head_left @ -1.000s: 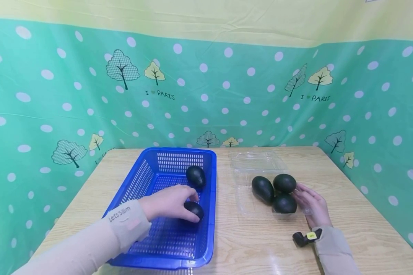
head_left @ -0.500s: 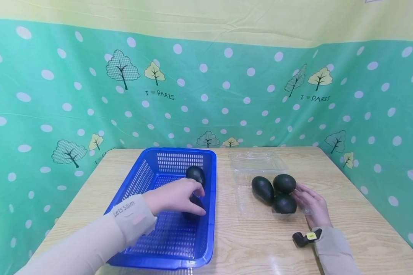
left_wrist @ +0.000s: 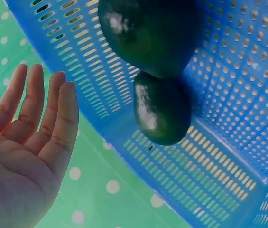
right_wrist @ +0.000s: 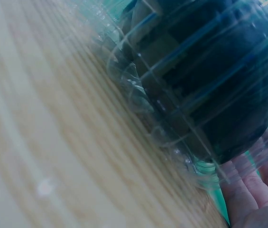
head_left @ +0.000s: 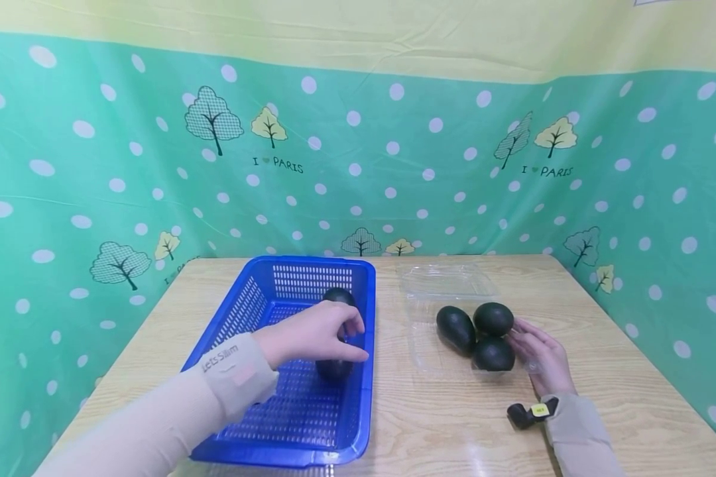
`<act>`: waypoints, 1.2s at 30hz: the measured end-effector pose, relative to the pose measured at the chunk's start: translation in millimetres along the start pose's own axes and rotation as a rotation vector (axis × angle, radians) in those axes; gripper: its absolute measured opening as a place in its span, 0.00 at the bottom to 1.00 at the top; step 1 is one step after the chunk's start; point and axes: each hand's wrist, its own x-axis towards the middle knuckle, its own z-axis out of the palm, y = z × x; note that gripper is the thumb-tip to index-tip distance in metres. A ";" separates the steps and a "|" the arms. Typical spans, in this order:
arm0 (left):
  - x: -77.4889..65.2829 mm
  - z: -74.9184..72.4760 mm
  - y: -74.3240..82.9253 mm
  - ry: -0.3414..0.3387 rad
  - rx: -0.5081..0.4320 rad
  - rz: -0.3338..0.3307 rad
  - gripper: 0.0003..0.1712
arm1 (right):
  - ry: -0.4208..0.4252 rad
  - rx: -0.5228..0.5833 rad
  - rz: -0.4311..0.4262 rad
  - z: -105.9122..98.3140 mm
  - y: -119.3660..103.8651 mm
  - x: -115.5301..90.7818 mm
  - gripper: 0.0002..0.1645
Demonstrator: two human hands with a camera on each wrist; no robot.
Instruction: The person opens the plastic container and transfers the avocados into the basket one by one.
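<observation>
My left hand is over the blue basket, its fingers spread and nothing between them. Beneath it inside the basket lies a dark avocado. Another avocado sits farther back, partly covered by the hand. In the left wrist view both avocados, the nearer and the farther, lie apart from the fingers. Three avocados are grouped in a clear plastic clamshell box. My right hand rests against the box's right side, fingers extended; its thumb is hard to make out.
The box's lid lies folded back behind it. Both containers stand side by side on a wooden table, with a gap between them. A green dotted curtain hangs behind and at the sides.
My left hand has let go of the nearer avocado, which stays in the basket. The hand has shifted up and to the right. My right hand and the box have kept their place.
</observation>
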 end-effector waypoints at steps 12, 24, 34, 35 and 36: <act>8.0 -11.0 18.3 -0.006 -0.067 0.054 0.19 | -0.009 -0.017 0.003 -0.5 -0.8 0.3 0.20; 19.5 -14.6 33.0 -0.013 -0.085 0.063 0.20 | 0.000 0.005 0.004 -0.1 -0.3 0.3 0.19; 28.8 -14.6 44.8 -0.019 -0.128 0.098 0.19 | -0.006 -0.014 -0.006 -0.4 0.3 -0.8 0.19; 29.5 -14.5 45.8 -0.020 -0.132 0.103 0.19 | -0.008 -0.017 -0.008 -0.6 0.4 -0.9 0.19; 30.0 -14.4 46.8 -0.022 -0.136 0.103 0.19 | -0.011 -0.015 -0.009 -0.7 0.4 -1.0 0.19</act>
